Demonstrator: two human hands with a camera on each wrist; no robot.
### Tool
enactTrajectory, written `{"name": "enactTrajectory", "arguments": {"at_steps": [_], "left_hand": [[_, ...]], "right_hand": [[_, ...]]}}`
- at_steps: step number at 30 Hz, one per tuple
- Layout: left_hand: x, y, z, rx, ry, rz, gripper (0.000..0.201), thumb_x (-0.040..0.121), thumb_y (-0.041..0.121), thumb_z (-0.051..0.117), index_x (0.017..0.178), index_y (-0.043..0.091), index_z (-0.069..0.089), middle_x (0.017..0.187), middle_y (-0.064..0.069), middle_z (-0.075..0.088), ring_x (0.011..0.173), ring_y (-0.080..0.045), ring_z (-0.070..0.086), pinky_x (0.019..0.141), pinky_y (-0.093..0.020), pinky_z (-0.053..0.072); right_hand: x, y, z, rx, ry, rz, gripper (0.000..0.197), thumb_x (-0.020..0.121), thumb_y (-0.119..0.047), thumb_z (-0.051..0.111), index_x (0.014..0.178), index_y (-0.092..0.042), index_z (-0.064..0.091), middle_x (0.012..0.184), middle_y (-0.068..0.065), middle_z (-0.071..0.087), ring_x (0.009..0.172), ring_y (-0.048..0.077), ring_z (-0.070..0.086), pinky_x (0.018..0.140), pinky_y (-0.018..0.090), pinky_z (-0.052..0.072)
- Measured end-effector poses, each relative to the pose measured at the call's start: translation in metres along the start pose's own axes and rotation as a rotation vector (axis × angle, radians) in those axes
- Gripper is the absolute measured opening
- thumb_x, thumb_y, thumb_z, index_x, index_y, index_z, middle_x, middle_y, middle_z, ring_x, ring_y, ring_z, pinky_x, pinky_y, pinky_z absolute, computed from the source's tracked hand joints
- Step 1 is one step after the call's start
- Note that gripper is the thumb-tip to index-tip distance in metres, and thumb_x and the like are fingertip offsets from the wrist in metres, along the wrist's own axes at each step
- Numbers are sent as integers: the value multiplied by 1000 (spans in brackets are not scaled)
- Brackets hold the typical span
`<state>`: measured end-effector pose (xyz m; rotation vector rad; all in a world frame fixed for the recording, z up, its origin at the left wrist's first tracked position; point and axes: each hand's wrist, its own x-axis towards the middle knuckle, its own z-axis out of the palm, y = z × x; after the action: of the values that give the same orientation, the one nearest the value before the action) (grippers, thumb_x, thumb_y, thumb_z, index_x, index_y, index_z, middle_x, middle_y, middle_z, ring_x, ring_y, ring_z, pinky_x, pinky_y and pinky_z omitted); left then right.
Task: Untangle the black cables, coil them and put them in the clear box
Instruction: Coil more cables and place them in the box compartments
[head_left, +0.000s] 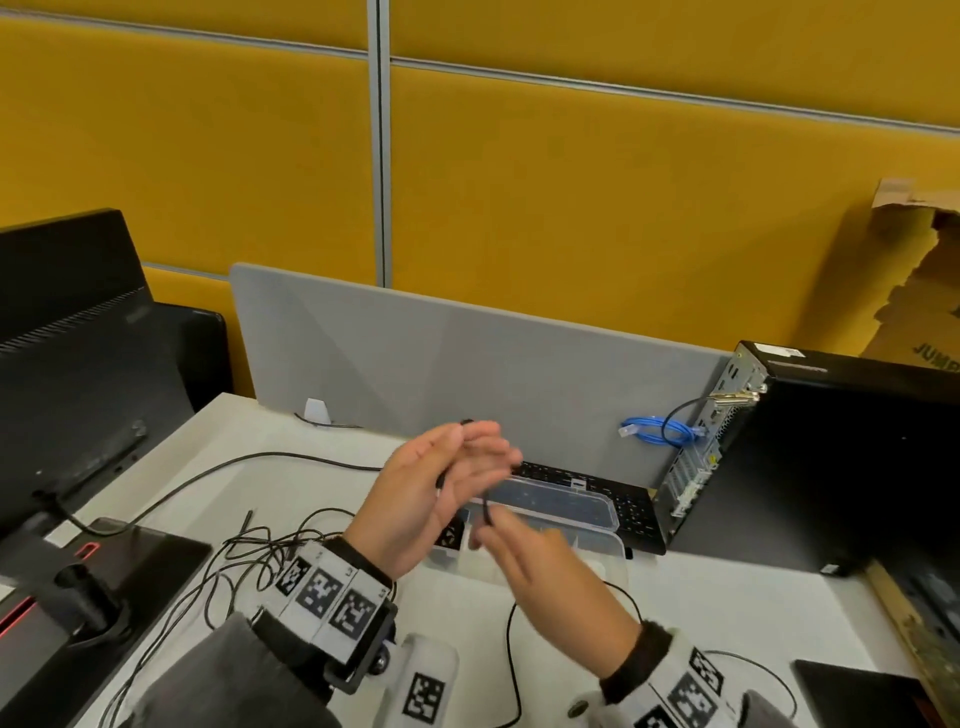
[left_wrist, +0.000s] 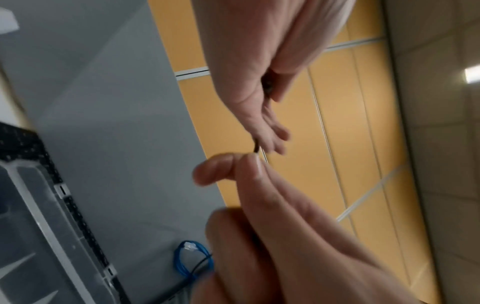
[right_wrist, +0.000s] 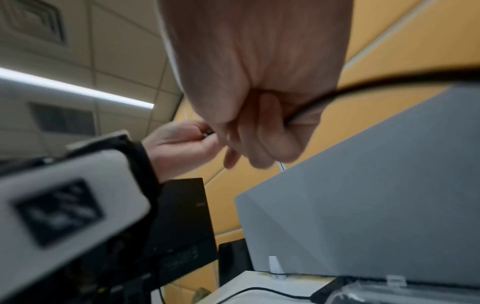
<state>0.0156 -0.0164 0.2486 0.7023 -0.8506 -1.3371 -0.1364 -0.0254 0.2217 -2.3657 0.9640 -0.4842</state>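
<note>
Above the open clear box (head_left: 566, 525), both hands are raised and close together with one black cable (head_left: 486, 506) running between them. Left hand (head_left: 441, 493) has its fingers mostly straight, yet the left wrist view shows thumb and forefinger pinching the cable end. Right hand (head_left: 545, 566) is curled around the cable lower down; the right wrist view shows the cable passing through its closed fingers.

Judgement: coiling of this one cable has just begun. No finished loop is visible. The next move calls for the right hand to feed slack up in even turns while the left keeps the end pinned.

Remaining black cables (head_left: 249, 551) lie tangled on the worktop (head_left: 727, 597) to the left, beside a monitor stand (head_left: 78, 587). The held cable's tail trails across the worktop at right, and it may drag. A keyboard (head_left: 623, 499) sits behind the box, a computer tower (head_left: 831, 457) at right, with a blue cable (head_left: 660, 431) beside it.
</note>
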Motion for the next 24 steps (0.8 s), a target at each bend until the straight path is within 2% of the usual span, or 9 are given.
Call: {"name": "enactTrajectory", "arguments": {"at_steps": [3,6,7,12,15,17,19,21,24], "left_hand": [[6,-6,-13,147,92,58,36,100,24,31,114,3,56,120,-8,65,115,-16,59,100,-29,46],[1,-22,-25,977,-40,64,36,98,37,29,104,16,58,103,5,67,97,-7,64,89,-26,49],[-2,-25,-24,1086,-121,9,36,100,35,29,98,14,58,91,7,68,84,-9,65,81,-26,50],[-21,-20,1,474,-381,-294,41,100,26,31,83,1,59,49,4,61,38,-5,39,48,-19,29],[-19,-9,17,152,-267,-178,29,95,16,38,91,-5,59,64,-2,69,44,-6,50,50,-15,41],[-8,-9,16,46,-80,-74,27,91,14,43,97,-3,62,88,-13,73,71,-17,69,64,-20,54],[2,-17,5,260,53,51,22,93,13,46,99,5,65,97,-12,73,91,-21,70,76,-21,55],[1,-28,-8,661,112,158,16,92,15,53,94,16,69,88,-1,74,87,-8,70,77,-17,52],[-7,-37,-14,1015,-10,76,25,94,24,52,78,17,69,66,7,68,65,-1,65,65,-15,48]], "right_hand": [[-11,-8,2,-138,-135,-12,29,100,-43,25,106,-25,48,80,-1,55,72,17,51,70,34,45],[-16,-2,-16,-284,-26,-80,39,96,-52,23,96,-29,55,77,-5,59,72,15,55,64,27,41],[-14,1,-24,-332,64,-104,44,92,-56,22,91,-29,57,74,-7,61,69,13,57,61,27,41],[0,27,-45,-131,457,-197,30,88,-50,47,80,-29,67,74,-17,66,68,-3,59,64,11,45],[-1,32,-31,90,254,-31,20,93,-40,44,87,-39,64,87,-8,70,79,5,64,76,25,50],[-7,29,-12,22,35,37,25,97,-38,37,92,-39,61,95,-2,70,85,15,64,81,34,50],[-17,16,5,-87,-196,27,25,100,-41,31,100,-33,55,99,1,67,91,20,61,83,39,49],[-23,4,3,-185,-238,-9,23,100,-41,30,101,-31,51,93,1,64,91,21,58,80,36,48],[-15,8,-24,-268,130,-27,31,88,-57,29,99,-38,50,86,-9,67,80,10,61,71,29,47]]}}
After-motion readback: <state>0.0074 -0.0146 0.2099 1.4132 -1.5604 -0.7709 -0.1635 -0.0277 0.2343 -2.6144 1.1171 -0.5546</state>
